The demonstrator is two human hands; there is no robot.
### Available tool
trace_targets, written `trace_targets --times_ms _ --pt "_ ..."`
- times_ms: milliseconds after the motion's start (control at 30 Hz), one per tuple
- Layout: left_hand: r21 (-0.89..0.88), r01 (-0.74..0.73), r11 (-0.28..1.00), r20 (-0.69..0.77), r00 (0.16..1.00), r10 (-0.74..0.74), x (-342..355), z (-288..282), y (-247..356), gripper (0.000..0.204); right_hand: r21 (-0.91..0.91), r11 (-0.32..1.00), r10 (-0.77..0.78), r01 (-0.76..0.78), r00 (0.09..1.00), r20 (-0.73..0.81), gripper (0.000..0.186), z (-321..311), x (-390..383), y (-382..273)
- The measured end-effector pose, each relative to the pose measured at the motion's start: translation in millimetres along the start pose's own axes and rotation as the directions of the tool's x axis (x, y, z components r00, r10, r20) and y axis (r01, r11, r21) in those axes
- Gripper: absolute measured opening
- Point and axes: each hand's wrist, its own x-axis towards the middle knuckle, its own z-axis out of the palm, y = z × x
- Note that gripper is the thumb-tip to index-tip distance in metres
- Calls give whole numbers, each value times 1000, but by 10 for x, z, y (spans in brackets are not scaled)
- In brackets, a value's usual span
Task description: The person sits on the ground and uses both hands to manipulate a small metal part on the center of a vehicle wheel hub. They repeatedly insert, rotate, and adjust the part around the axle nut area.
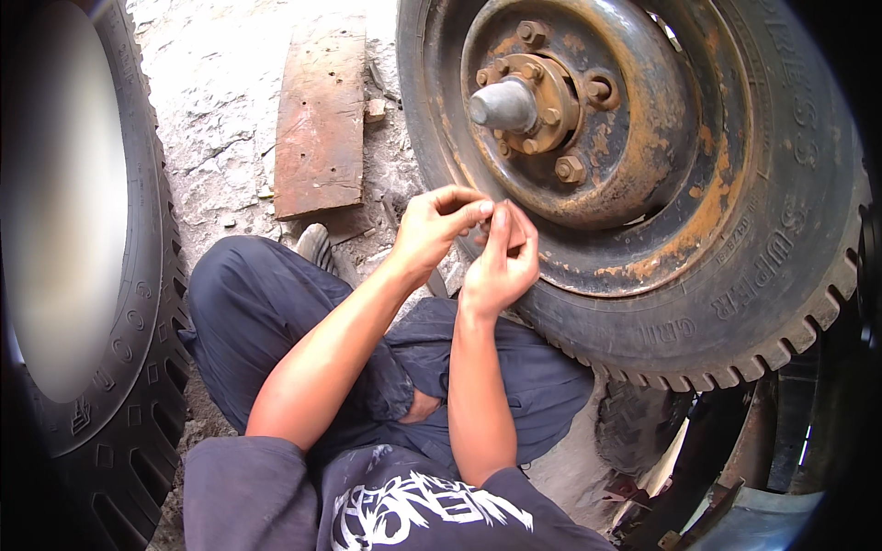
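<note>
My left hand [432, 230] and my right hand [498, 271] meet in front of the large wheel, fingertips pinched close together. Whatever is between them is too small or too hidden to make out. Just beyond stands a black tyre [680, 308] on a rusty steel rim [657, 110]. At the rim's centre is a bolted hub flange [556, 110] with a grey rounded shaft end [503, 106] sticking out toward the left. Several large nuts sit around it, one of them a lug nut [571, 169] above my right hand. Both hands are apart from the hub.
A worn reddish-brown plank [320, 119] lies on the rough pale ground [207, 101], with small rubble beside it. Another big tyre [152, 367] stands along the left edge. At lower right are a smaller tyre [634, 427] and curved metal pieces [749, 519]. My bent legs [266, 285] are beneath my arms.
</note>
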Motion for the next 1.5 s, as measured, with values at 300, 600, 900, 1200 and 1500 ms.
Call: trace_targets --times_ms 300,600,900,1200,1500 --pt "-107 -53 993 -44 998 49 430 43 57 38 -390 862 -404 325 905 -136 29 478 460 50" --pt "-284 4 959 -29 999 -13 479 123 121 27 -333 924 -290 187 911 -292 42 638 553 -12" --pt "-329 59 942 -36 997 -75 425 101 111 32 -287 942 -261 173 916 -306 38 710 520 -37" --pt "-333 103 937 -84 987 -139 379 130 106 31 -222 964 -210 148 933 -292 40 634 519 14" --pt "-277 108 955 -104 984 -141 312 109 156 31 -146 985 -127 90 954 -273 32 659 443 -105"
